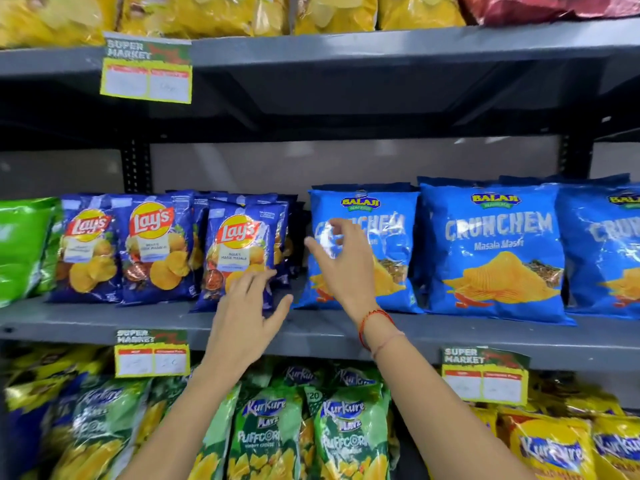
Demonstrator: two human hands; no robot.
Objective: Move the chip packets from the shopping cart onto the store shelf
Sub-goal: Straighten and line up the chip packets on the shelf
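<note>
Dark blue Lay's packets stand in a row on the grey middle shelf (104, 318). The front right Lay's packet (239, 251) leans near the shelf edge, and my left hand (247, 317) hovers open just below and in front of it, fingers spread. Light blue Crunchem packets stand to the right. My right hand (341, 261) is raised in front of the leftmost Crunchem packet (388, 244), fingers apart and holding nothing. The shopping cart is out of view.
More Crunchem packets (495, 251) fill the shelf's right side, and a green packet (20, 247) stands at far left. Green Kurkure packets (346, 434) crowd the lower shelf, yellow ones (207, 12) the upper. Price tags (152, 353) hang from the shelf edges.
</note>
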